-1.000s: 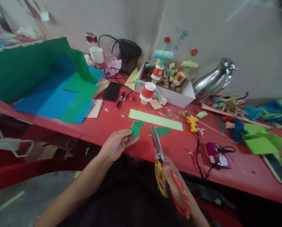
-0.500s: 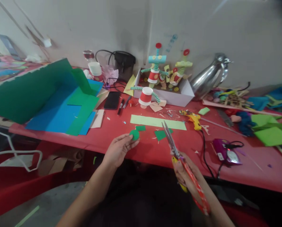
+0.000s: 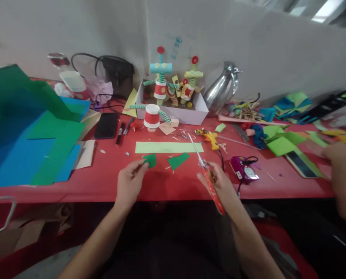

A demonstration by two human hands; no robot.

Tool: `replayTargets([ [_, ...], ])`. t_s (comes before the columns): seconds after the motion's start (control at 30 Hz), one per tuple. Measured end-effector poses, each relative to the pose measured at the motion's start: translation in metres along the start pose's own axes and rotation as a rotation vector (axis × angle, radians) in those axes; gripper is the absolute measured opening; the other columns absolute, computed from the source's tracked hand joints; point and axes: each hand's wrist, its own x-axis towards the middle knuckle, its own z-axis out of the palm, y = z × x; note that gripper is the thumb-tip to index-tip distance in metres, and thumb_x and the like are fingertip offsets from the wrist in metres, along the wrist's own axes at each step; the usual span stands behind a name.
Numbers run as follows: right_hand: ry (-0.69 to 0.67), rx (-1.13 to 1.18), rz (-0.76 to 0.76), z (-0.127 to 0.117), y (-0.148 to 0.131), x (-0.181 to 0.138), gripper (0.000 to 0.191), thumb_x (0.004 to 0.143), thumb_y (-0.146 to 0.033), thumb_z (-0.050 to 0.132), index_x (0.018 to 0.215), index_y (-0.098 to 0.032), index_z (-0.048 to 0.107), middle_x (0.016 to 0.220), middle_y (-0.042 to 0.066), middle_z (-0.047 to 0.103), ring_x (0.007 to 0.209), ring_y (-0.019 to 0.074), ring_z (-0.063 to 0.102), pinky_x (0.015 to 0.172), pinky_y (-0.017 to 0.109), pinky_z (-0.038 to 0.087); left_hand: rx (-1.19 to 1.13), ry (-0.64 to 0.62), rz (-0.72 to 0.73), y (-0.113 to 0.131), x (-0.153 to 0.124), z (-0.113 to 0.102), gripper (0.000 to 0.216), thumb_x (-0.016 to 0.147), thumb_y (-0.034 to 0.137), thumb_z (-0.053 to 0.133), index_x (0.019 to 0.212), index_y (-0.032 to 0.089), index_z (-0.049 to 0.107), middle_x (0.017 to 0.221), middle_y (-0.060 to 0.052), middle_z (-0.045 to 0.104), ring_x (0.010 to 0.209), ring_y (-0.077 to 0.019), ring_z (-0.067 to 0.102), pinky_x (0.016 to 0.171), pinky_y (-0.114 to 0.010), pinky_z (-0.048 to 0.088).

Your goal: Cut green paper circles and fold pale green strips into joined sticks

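At the near side of a red-covered table (image 3: 167,188), a person's right hand (image 3: 219,182) grips scissors (image 3: 214,195) by the red handle, blades pointing away over the tabletop. The left hand (image 3: 129,182) pinches a small green paper piece (image 3: 150,161) between its fingertips, just above the table's front half. A green scrap (image 3: 178,160) lies between the two hands, with a purple device (image 3: 242,169) to the right. At the right edge, another person's hand (image 3: 337,155) appears, blurred, its grip impossible to tell. Just beyond, a pale green strip (image 3: 168,147) stretches across the table, near a yellow glue gun (image 3: 211,141). Farther back, a red-and-white cup (image 3: 151,117) with coiled paper arms stands before a white box (image 3: 187,117) holding paper figures (image 3: 160,90). A metal jug (image 3: 221,93) leans beside the box; a black bag (image 3: 117,75) rests against the wall (image 3: 126,27).
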Motion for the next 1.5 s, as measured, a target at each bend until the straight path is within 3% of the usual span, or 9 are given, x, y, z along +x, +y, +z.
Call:
replayTargets([
  [0.17,0.087,-0.617,-0.039,0.002,-0.008,0.04,0.045,0.094,-0.038,0.05,0.135,-0.019,0.05,0.111,0.015,0.065,0.094,0.0291,0.066,0.078,0.036,0.047,0.118,-0.062,0.019,0.018,0.025,-0.006,0.017,0.069,0.024,0.081,0.085,0.02,0.077,0.08,-0.002,0.074,0.077,-0.017,0.065,0.074,-0.024,0.046],
  [0.43,0.06,-0.898,-0.082,0.018,-0.011,0.057,0.042,0.097,-0.035,0.048,0.132,-0.014,0.056,0.11,0.021,0.061,0.102,0.0353,0.06,0.082,0.043,0.045,-0.059,-0.073,-0.141,0.0,0.029,-0.011,0.025,0.067,0.035,0.083,0.081,0.017,0.071,0.079,-0.001,0.07,0.073,-0.0147,0.065,0.072,-0.024,0.052],
  [0.53,0.072,-0.941,-0.226,0.023,-0.02,0.054,0.036,0.096,-0.028,0.048,0.128,-0.018,0.062,0.121,0.021,0.058,0.11,0.0378,0.053,0.086,0.048,0.042,-0.262,-0.094,-0.246,0.0,0.03,-0.011,0.033,0.062,0.035,0.086,0.083,0.017,0.068,0.081,-0.001,0.071,0.075,-0.0158,0.069,0.075,-0.028,0.055],
  [0.73,-0.427,-0.635,-0.533,0.041,-0.035,0.088,0.042,0.081,-0.015,0.073,0.122,-0.019,0.064,0.118,0.011,0.063,0.114,0.0312,0.049,0.098,0.047,0.036,-0.411,-0.079,-0.344,0.002,0.026,-0.024,0.036,0.059,0.031,0.088,0.084,0.017,0.065,0.081,-0.001,0.073,0.078,-0.0181,0.073,0.074,-0.029,0.055],
  [0.87,-0.434,-0.51,-0.504,0.041,-0.039,0.107,0.027,0.068,-0.013,0.084,0.092,-0.016,0.072,0.097,0.009,0.069,0.104,0.0294,0.055,0.092,0.041,0.04,-0.306,0.061,-0.249,-0.001,0.025,-0.035,0.04,0.055,0.036,0.091,0.082,0.017,0.069,0.076,0.001,0.071,0.069,-0.0114,0.066,0.064,-0.021,0.048],
  [0.97,-0.354,-0.349,-0.465,0.044,-0.044,0.113,0.003,0.081,-0.016,0.072,0.082,-0.018,0.071,0.086,0.005,0.07,0.091,0.0234,0.061,0.085,0.035,0.043,-0.27,0.106,-0.212,-0.003,0.029,-0.037,0.039,0.053,0.038,0.092,0.08,0.016,0.073,0.074,0.001,0.07,0.067,-0.0087,0.059,0.065,-0.019,0.044],
  [1.07,-0.24,-0.155,-0.428,0.056,-0.056,0.117,0.017,0.095,-0.024,0.054,0.091,-0.02,0.07,0.086,0.003,0.073,0.08,0.0187,0.064,0.074,0.03,0.047,-0.28,0.047,-0.184,0.001,0.041,-0.035,0.035,0.056,0.036,0.091,0.08,0.017,0.075,0.077,-0.001,0.071,0.074,-0.0105,0.06,0.071,-0.021,0.044],
  [1.23,-0.165,0.1,-0.423,0.083,-0.077,0.125,0.021,0.091,-0.022,0.055,0.102,-0.02,0.072,0.101,0.005,0.077,0.091,0.0207,0.07,0.08,0.032,0.052,-0.192,-0.079,-0.062,0.022,0.072,-0.028,0.029,0.061,0.036,0.086,0.081,0.018,0.076,0.078,-0.002,0.07,0.073,-0.0126,0.058,0.071,-0.025,0.044],
  [1.5,-0.244,0.351,-0.404,0.089,-0.08,0.121,0.023,0.087,-0.024,0.059,0.103,-0.022,0.075,0.101,0.004,0.078,0.093,0.0211,0.072,0.083,0.035,0.055,0.029,-0.253,-0.03,0.039,0.097,0.002,0.024,0.061,0.033,0.083,0.08,0.019,0.077,0.079,-0.005,0.073,0.073,-0.0164,0.061,0.072,-0.03,0.046],
])
